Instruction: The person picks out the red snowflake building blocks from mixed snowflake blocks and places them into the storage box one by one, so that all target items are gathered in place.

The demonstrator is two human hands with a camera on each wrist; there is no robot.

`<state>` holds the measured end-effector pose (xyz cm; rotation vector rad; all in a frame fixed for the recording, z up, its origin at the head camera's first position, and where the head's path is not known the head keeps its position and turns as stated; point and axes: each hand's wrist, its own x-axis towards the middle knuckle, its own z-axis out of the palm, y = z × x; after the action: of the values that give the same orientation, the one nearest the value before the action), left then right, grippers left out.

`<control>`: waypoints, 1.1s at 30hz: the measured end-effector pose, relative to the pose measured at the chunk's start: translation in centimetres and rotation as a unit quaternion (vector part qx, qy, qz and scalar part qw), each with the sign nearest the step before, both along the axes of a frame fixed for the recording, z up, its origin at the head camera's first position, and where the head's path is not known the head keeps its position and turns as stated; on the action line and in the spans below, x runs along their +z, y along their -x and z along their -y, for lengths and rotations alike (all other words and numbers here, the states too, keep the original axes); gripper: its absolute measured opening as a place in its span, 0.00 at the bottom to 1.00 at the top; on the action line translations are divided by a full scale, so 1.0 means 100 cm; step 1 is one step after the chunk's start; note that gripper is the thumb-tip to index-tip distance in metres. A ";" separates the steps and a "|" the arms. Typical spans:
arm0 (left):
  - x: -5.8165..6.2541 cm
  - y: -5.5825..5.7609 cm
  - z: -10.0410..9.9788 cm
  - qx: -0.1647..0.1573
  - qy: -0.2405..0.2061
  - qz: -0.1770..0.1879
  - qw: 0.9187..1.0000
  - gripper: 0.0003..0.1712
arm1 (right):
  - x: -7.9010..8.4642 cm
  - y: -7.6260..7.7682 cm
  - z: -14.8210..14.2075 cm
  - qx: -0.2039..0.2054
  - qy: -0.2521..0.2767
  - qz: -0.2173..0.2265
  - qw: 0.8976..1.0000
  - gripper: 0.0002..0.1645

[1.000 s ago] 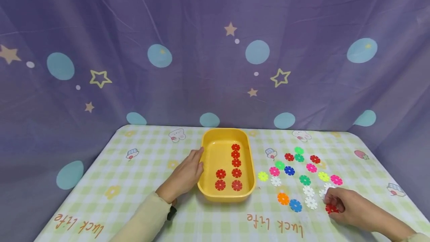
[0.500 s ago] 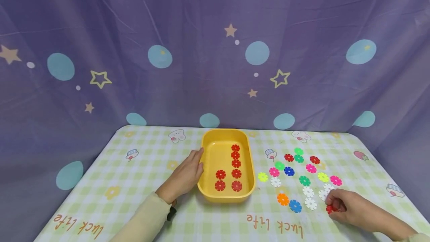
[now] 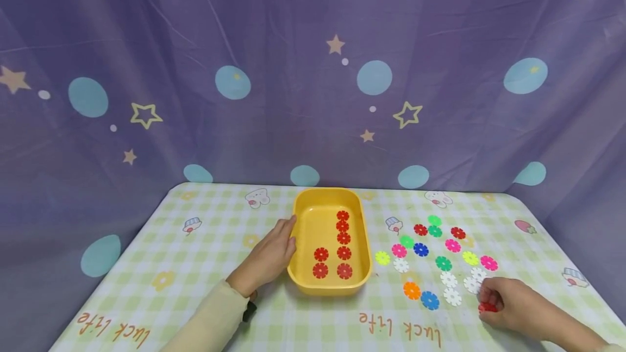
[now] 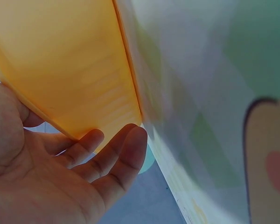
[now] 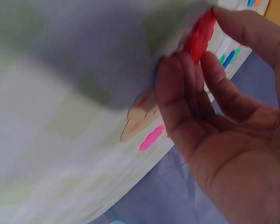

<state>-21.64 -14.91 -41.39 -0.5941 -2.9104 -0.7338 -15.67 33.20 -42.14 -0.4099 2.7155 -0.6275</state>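
Note:
My left hand [image 3: 270, 254] rests against the left side of a yellow plastic tray [image 3: 329, 289], its fingers loosely bent by the outer wall in the left wrist view. Several red snowflake discs [image 3: 344, 253] lie in the tray, most in a column along its right side. At the lower right, my right hand [image 3: 519, 307] pinches another red snowflake disc [image 5: 203, 37] between thumb and fingertips. The right wrist view has that disc tilted on edge, partly covered by the fingers. Just left of this hand lie white discs [image 3: 472, 285].
Loose discs spread over the checked tablecloth right of the tray, among them orange [image 3: 412, 290], light blue [image 3: 430, 300], dark blue [image 3: 421, 249], green, pink, yellow and two red ones [image 3: 458, 233]. A purple curtain [image 3: 274, 134] hangs behind the table.
The right hand has shifted slightly right with the red snowflake disc at its fingertips, showing more of the white discs. The left hand and tray have stayed put.

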 end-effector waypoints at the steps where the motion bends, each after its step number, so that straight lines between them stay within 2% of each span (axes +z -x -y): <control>1: 0.000 0.000 0.000 0.000 0.000 -0.001 1.000 0.29 | 0.000 -0.001 0.003 -0.014 -0.012 -0.001 1.000 0.17; 4: 0.000 0.000 0.000 0.000 -0.002 -0.001 1.000 0.29 | 0.001 -0.003 0.012 -0.041 -0.045 -0.013 0.998 0.17; 8: 0.000 0.000 0.000 0.000 -0.001 0.000 1.000 0.30 | 0.001 -0.005 0.018 -0.053 -0.070 -0.031 0.996 0.17; 13: -0.001 0.000 0.001 0.003 0.000 0.003 1.000 0.30 | 0.003 -0.005 0.020 -0.036 -0.048 -0.068 0.996 0.13; 15: -0.001 0.001 0.000 0.002 -0.001 0.004 1.000 0.30 | 0.003 -0.004 0.020 -0.017 -0.029 -0.074 0.997 0.12; 19: 0.000 0.000 0.000 -0.002 -0.002 0.005 1.000 0.30 | 0.003 -0.002 0.018 0.032 -0.003 -0.030 0.999 0.15; 22: 0.001 0.000 0.000 -0.004 -0.001 0.005 1.000 0.30 | 0.003 -0.002 0.016 0.084 0.014 0.003 0.996 0.19; 26: 0.002 0.000 0.001 -0.004 -0.002 0.005 1.000 0.30 | 0.003 -0.002 0.018 0.132 0.034 0.015 0.991 0.18; 33: 0.004 0.000 0.001 -0.007 -0.010 0.007 1.000 0.30 | 0.005 -0.004 0.023 0.150 0.034 0.003 0.988 0.18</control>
<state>-21.61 -15.01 -41.02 -0.6110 -2.9103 -0.7718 -15.29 30.93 -41.65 -0.8119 2.5575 -0.6356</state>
